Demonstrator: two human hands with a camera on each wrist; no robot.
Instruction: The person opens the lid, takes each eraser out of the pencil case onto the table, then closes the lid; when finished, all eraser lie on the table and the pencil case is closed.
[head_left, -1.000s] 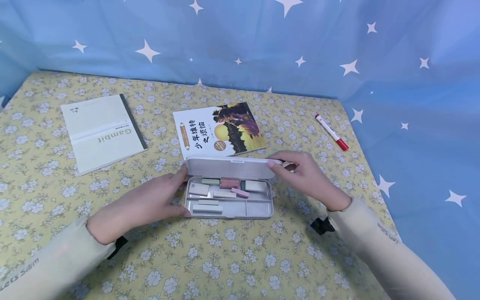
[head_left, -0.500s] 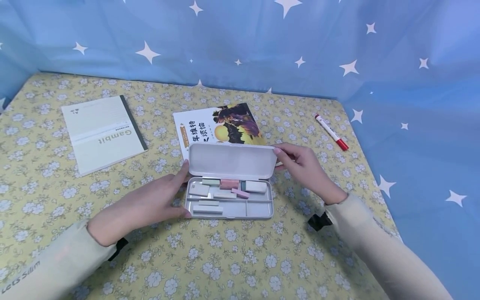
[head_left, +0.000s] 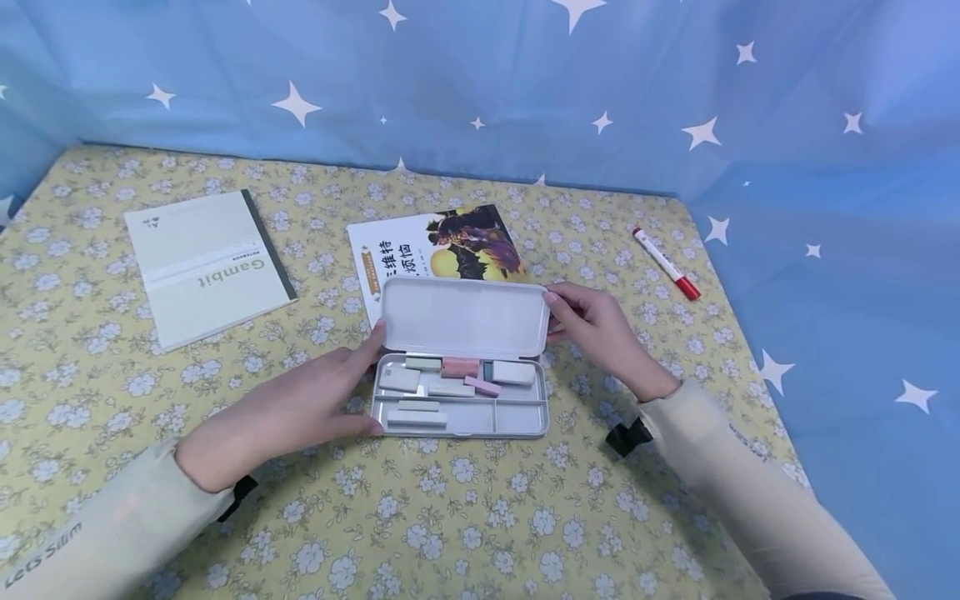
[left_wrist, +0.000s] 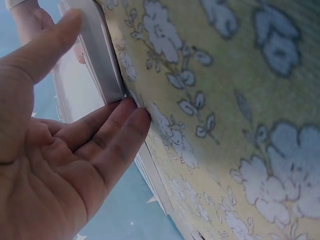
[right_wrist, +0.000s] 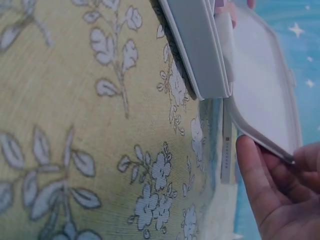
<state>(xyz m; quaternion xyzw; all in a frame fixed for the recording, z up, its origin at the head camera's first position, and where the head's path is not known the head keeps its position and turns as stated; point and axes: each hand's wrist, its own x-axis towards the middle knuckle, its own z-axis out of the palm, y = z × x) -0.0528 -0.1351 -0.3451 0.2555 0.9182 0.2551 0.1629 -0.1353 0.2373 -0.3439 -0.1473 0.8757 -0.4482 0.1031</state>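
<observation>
A white pencil case lies on the flowered cloth with its lid tilted up at the back. Several erasers lie in it, among them a pink one, a lilac one and a white one in a dark sleeve. My left hand spans the case's left end, thumb at the near corner and fingers at the far one. In the left wrist view its fingers reach the case's lower edge by the cloth. My right hand pinches the lid's right edge between thumb and fingers, clearer in the right wrist view.
Behind the lid lies a book with an illustrated cover, partly hidden by it. A pale notebook is at the left, a red-capped marker at the right. A blue star-patterned curtain borders the table's back and right.
The lid has swung farther up and back in my right hand, covering more of the book and showing more of its inner face. My left hand has stayed at the case's left end.
</observation>
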